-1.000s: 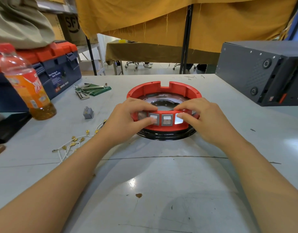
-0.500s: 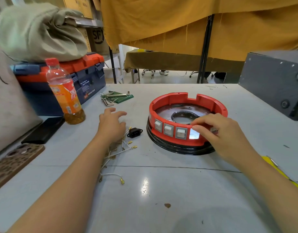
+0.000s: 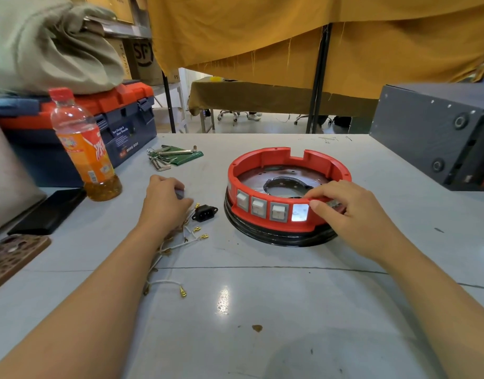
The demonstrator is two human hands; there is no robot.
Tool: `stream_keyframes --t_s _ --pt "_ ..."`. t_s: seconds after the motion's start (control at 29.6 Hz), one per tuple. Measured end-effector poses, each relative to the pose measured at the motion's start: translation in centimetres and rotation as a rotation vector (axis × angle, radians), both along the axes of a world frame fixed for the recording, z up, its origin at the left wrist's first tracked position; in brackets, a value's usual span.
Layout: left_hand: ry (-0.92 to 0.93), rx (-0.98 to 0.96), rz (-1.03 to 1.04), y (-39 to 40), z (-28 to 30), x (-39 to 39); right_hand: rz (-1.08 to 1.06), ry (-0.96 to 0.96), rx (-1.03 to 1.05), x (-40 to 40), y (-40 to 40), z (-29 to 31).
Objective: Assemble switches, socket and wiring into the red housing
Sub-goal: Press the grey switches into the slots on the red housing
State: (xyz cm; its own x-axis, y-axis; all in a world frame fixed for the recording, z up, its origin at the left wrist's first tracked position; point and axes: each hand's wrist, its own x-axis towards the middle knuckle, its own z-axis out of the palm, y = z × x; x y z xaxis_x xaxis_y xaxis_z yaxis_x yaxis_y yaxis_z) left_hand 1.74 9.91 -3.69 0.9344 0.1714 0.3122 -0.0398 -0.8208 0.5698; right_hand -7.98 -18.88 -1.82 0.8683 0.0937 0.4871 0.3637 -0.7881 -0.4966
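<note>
The red ring housing (image 3: 328, 164) sits on a black base in the middle of the table. Three grey-framed white switches (image 3: 258, 205) fill its front wall, with an empty square cut-out (image 3: 300, 212) to their right. My right hand (image 3: 353, 214) grips the front rim beside that cut-out, thumb on the outer wall and fingers over the top. Left of the housing, my left hand (image 3: 163, 206) curls its fingers over a small grey switch (image 3: 180, 193) on the table. A black socket (image 3: 205, 212) and white wires with gold terminals (image 3: 193, 236) lie beside that hand.
An orange drink bottle (image 3: 83, 149) and a blue-and-red toolbox (image 3: 120, 119) stand at the left, with hex keys (image 3: 167, 157) behind my left hand. A black phone (image 3: 48, 210) lies near the left edge. A dark grey box (image 3: 432, 132) occupies the right rear.
My left hand left the housing and moved left to the loose parts, then curled its fingers over the grey switch. My right hand stayed on the front rim.
</note>
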Motion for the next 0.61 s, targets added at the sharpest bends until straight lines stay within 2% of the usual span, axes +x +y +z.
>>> stream_keyframes --t_s 0.17,0.27,0.34,0.44,0.61 --pt "-0.148 -0.283 -0.108 -1.1 1.2 -0.7 -0.003 -0.002 0.011 0.1 -0.1 0.0" --pt "-0.044 -0.634 -0.364 -2.0 2.2 -2.0 -0.002 0.0 0.01 0.1 0.0 -0.1" --pt "0.064 -0.767 -0.571 -2.5 2.6 -2.7 -0.005 0.005 0.01 0.1 -0.1 -0.1" --pt "0.175 -0.882 -0.773 -3.1 2.9 -3.3 -0.012 0.012 0.006 0.2 -0.2 -0.2" --pt "0.191 -0.936 -0.812 -3.2 2.7 -3.4 -0.02 0.014 0.002 0.3 -0.2 -0.4"
